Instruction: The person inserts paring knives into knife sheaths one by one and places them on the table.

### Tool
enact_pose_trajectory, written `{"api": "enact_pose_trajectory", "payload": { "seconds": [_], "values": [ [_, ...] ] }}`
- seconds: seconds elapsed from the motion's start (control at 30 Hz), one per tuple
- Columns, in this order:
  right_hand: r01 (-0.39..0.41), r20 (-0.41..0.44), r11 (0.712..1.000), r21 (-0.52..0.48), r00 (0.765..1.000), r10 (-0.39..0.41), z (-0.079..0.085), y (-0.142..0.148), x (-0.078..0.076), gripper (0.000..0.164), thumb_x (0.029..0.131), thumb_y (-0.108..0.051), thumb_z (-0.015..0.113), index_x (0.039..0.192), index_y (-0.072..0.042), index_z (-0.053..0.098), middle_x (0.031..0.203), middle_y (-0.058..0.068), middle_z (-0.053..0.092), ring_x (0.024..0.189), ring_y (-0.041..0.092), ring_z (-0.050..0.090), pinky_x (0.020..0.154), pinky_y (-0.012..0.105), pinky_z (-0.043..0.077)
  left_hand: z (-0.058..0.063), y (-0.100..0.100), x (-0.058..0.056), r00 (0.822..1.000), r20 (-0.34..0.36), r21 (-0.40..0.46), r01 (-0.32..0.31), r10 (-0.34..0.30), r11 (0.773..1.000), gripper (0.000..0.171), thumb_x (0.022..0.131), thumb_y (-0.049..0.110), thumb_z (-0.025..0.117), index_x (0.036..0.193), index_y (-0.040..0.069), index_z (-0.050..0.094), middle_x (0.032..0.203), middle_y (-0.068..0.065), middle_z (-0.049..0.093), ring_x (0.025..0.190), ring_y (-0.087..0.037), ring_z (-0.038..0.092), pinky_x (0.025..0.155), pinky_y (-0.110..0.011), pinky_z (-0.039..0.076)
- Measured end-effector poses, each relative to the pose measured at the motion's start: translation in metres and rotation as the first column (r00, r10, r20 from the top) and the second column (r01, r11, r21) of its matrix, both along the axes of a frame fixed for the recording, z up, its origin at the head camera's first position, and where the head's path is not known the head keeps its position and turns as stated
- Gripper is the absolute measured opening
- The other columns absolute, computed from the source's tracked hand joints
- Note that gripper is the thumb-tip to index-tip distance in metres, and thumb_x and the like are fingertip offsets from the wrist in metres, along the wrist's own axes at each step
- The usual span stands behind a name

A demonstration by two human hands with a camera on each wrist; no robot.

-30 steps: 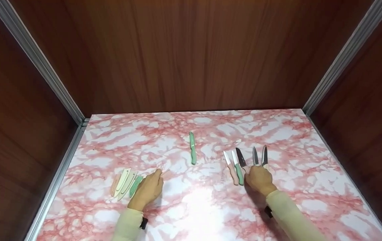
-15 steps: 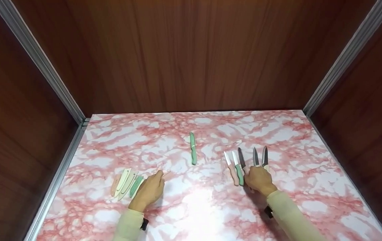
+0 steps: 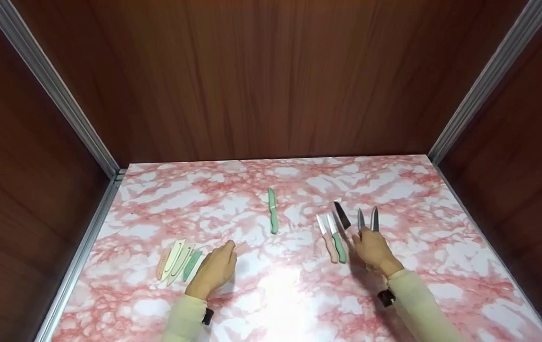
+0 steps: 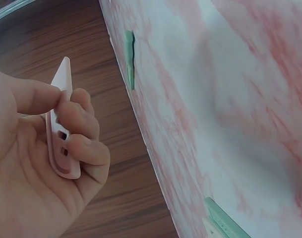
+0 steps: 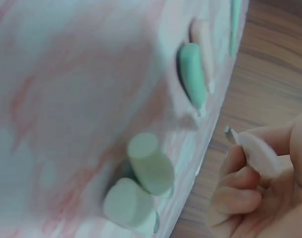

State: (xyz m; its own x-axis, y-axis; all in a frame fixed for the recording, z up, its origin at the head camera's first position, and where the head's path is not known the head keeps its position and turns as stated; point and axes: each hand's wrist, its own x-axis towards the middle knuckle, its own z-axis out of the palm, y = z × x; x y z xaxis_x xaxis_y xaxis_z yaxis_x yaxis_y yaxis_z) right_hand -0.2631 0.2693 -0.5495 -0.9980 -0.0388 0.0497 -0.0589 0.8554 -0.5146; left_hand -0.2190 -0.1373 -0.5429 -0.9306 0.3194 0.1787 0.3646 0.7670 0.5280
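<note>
My left hand (image 3: 214,269) pinches a pink knife sheath (image 4: 64,161) with two small slots, between thumb and fingers above the table. In the right wrist view, my right hand (image 5: 274,183) grips the pale pink handle of a knife (image 5: 260,152). Its dark, broad blade (image 3: 342,215) points away from me in the head view. Two knives with pale green handles (image 5: 151,163) lie just beside this hand. To its left are a pink-handled knife (image 3: 330,249) and a green-handled knife (image 3: 339,248), both with white blades.
Beside my left hand lies a row of sheaths: a pink one (image 3: 163,263), two pale ones (image 3: 174,256) and a green one (image 3: 192,265). A green knife in its sheath (image 3: 273,211) lies at the table's middle. Wood panels (image 3: 271,80) enclose the marbled table (image 3: 233,180).
My right hand has lifted the dark-bladed knife off the table, and its blade has shifted away from me. My left hand, still with the sheath, has drifted slightly right.
</note>
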Motion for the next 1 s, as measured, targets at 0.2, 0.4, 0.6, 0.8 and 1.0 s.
{"api": "enact_pose_trajectory", "payload": {
  "seconds": [0.2, 0.4, 0.6, 0.8, 1.0],
  "values": [
    [-0.056, 0.070, 0.985, -0.163, 0.995, 0.068, 0.006, -0.003, 0.003, 0.016, 0.098, -0.015, 0.049, 0.093, -0.001, 0.055, 0.066, 0.005, 0.052, 0.038, 0.013, 0.043, 0.040, 0.031, 0.039, 0.004, 0.006, -0.003, 1.000, 0.015, 0.012, 0.022, -0.022, 1.000, 0.010, 0.096, 0.009, 0.046, 0.086, 0.011, 0.044, 0.067, 0.001, 0.041, 0.057, -0.016, 0.042, 0.055, -0.033, 0.039],
    [-0.191, 0.075, 0.966, -0.171, 0.976, 0.206, 0.011, -0.009, 0.008, 0.015, 0.098, -0.008, 0.046, 0.090, 0.001, 0.055, 0.068, 0.002, 0.051, 0.053, 0.012, 0.044, 0.051, 0.029, 0.037, 0.007, 0.014, -0.004, 0.999, 0.039, 0.021, 0.021, -0.022, 1.000, 0.012, 0.095, 0.009, 0.046, 0.084, 0.012, 0.044, 0.065, 0.002, 0.040, 0.056, -0.014, 0.041, 0.053, -0.032, 0.038],
    [-0.307, 0.036, 0.948, -0.079, 0.950, 0.311, 0.014, -0.014, 0.012, 0.015, 0.100, -0.011, 0.043, 0.089, -0.006, 0.052, 0.061, -0.002, 0.045, 0.051, 0.012, 0.040, 0.051, 0.029, 0.035, 0.010, 0.023, -0.009, 0.997, 0.070, 0.055, 0.022, -0.026, 0.998, 0.019, 0.098, 0.018, 0.047, 0.080, 0.014, 0.042, 0.062, 0.005, 0.035, 0.054, -0.011, 0.036, 0.051, -0.028, 0.033],
    [-0.309, -0.020, 0.951, -0.013, 0.951, 0.309, 0.014, -0.022, 0.014, 0.022, 0.099, -0.020, 0.048, 0.077, -0.018, 0.052, 0.054, -0.006, 0.039, 0.045, 0.008, 0.033, 0.047, 0.027, 0.031, 0.013, 0.031, -0.009, 0.995, 0.085, 0.076, 0.053, -0.059, 0.996, 0.024, 0.100, 0.022, 0.046, 0.077, 0.014, 0.041, 0.060, 0.006, 0.033, 0.051, -0.009, 0.031, 0.049, -0.026, 0.030],
    [-0.370, -0.105, 0.929, -0.024, 0.925, 0.365, 0.016, -0.026, 0.014, 0.034, 0.096, -0.038, 0.053, 0.065, -0.024, 0.049, 0.049, -0.012, 0.029, 0.044, 0.003, 0.023, 0.045, 0.022, 0.024, 0.014, 0.037, -0.009, 0.989, 0.117, 0.079, 0.083, -0.092, 0.993, 0.026, 0.101, 0.027, 0.044, 0.077, 0.015, 0.043, 0.060, 0.007, 0.034, 0.051, -0.008, 0.031, 0.050, -0.026, 0.029]
  ]
}}
